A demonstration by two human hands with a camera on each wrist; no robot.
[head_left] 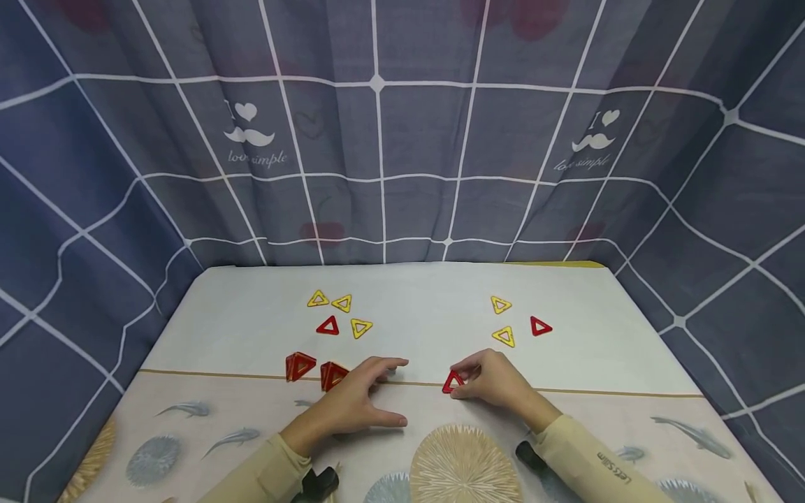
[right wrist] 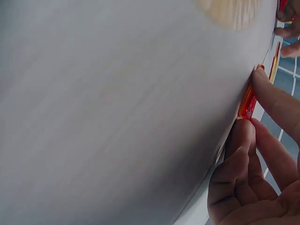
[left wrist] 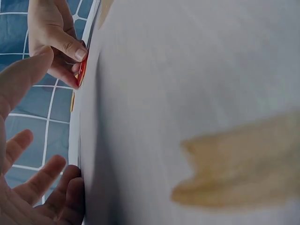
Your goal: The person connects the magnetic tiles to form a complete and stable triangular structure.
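While a dark checked curtain [head_left: 415, 133] hangs behind and to both sides, a table [head_left: 428, 293] spreads below, white at the far part and fish-patterned nearer. The left hand [head_left: 352, 402] is spread wide, thumb well apart from the fingers; the right hand [head_left: 493, 381] is narrowed to a pinch. Near the left hand sit two red stacks [head_left: 299, 366], one partly hidden by it. The right thumb and fingers hold a red triangle [head_left: 447, 382] by the tan line across the table. Farther back lie loose yellow triangles [head_left: 317, 304] and two loose red triangles [head_left: 335, 326].
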